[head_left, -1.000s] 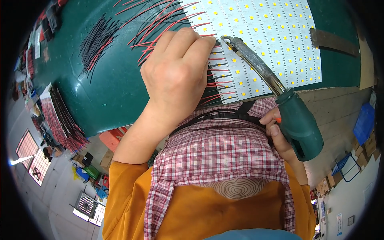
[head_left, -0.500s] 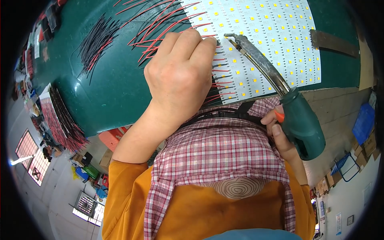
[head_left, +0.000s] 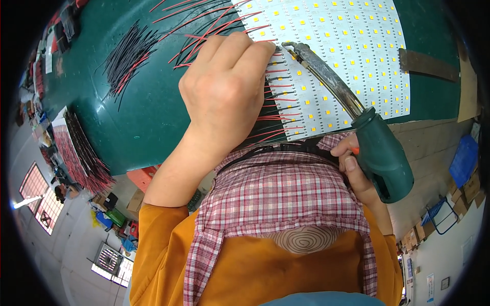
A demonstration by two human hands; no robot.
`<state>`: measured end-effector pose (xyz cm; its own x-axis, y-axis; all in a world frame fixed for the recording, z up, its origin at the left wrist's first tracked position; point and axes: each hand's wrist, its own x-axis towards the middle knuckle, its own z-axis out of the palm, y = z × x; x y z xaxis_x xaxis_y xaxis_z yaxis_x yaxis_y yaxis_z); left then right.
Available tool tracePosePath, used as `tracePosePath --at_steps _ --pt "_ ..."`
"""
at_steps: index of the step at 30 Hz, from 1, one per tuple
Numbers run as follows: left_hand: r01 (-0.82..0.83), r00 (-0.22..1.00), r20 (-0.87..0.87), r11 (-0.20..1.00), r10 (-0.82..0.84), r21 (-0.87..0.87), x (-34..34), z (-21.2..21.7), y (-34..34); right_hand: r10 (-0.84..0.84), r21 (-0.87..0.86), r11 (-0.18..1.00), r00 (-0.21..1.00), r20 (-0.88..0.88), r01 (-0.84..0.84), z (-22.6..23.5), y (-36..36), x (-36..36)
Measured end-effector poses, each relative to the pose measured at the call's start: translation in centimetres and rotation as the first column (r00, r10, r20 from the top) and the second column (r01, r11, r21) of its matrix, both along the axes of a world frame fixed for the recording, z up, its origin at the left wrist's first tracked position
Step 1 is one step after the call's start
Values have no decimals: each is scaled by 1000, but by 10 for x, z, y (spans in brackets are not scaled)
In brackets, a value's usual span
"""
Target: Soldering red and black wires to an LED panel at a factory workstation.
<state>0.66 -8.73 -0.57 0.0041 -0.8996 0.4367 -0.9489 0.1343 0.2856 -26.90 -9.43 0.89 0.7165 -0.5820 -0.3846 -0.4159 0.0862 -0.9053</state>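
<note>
- We rest our left hand [head_left: 227,86] on the near left edge of the white LED panel [head_left: 347,56]; its fingers are curled and pinched narrow at the panel edge, but we cannot tell what they hold.
- Our right hand [head_left: 357,176] is closed round the green handle of the soldering iron [head_left: 352,117], just off the panel's near edge.
- The iron's metal shaft slants up over the panel, its tip right beside our left fingertips [head_left: 263,48].
- The panel lies flat on the green desk [head_left: 143,102], with rows of small yellow squares across it.
- Red and black wires [head_left: 275,109] stick out from the panel's left edge, partly under our left hand.
- A loose pile of cut wires [head_left: 127,58] lies on the desk, well to the left of the panel.
</note>
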Motion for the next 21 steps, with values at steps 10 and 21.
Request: tracePosePath --at_steps 10,21 --pt "-33 999 18 996 31 81 -8 10 0 -361 375 866 933 11 331 4 5 8" --pt "-7 998 67 1000 6 5 -7 1 0 -298 117 949 954 19 294 8 7 13"
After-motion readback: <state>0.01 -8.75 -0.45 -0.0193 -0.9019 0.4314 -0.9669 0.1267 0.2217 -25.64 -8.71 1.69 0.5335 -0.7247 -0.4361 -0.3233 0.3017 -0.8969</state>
